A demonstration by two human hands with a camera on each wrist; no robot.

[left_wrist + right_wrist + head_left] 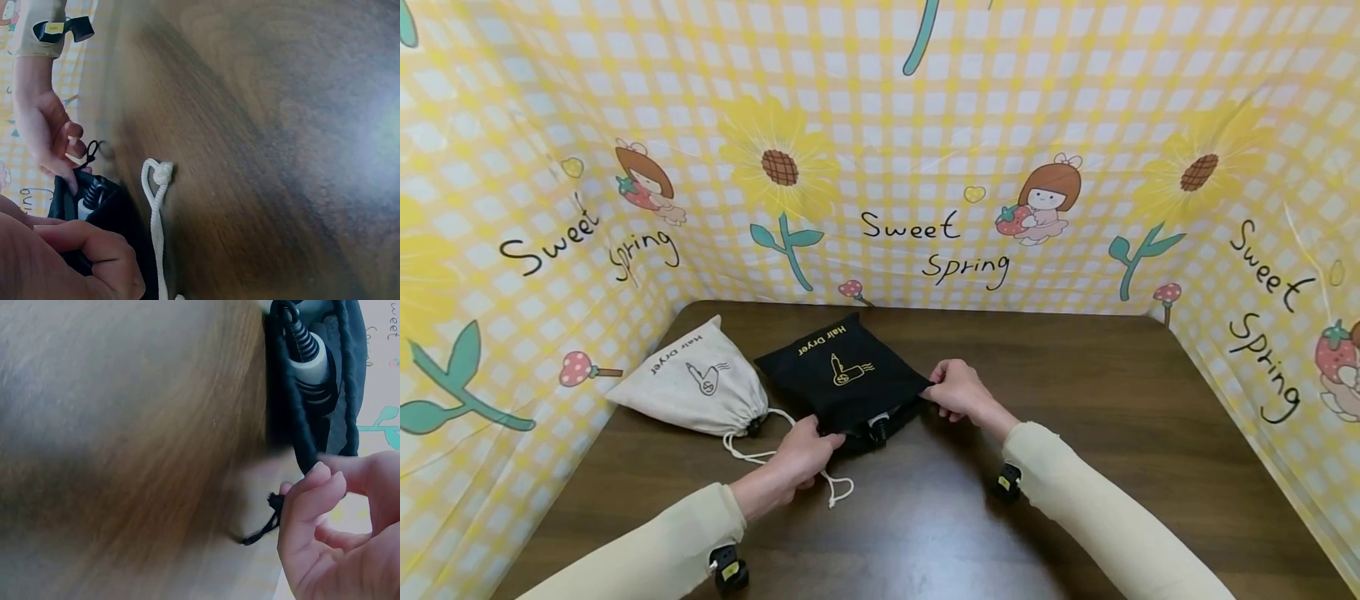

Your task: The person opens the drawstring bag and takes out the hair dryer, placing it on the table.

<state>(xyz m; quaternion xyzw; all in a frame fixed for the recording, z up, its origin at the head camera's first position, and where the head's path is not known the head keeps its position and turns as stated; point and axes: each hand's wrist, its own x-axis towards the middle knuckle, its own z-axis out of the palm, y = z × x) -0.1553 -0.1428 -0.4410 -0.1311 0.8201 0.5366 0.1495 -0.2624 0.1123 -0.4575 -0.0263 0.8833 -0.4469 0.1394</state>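
A black drawstring bag [880, 354] printed "Hair Dryer" in gold lies flat on the table, its mouth toward me. Inside the mouth shows the pale handle end of a hair dryer [310, 367] with a black coiled cord sleeve; the rest is hidden in the cloth. My left hand [805, 457] pinches the left corner of the bag's mouth. At the opposite corner, my right hand [958, 390] pinches the hem between thumb and fingers. A knotted black drawstring [273, 520] hangs beside the right fingers.
To the left lies a cream drawstring bag [700, 383], also printed "Hair Dryer", its neck gathered. Its white cord [157, 215] trails under my left hand and ends in a knotted loop on the brown table [1075, 400]. Yellow checked cloth [910, 158] walls the back and sides.
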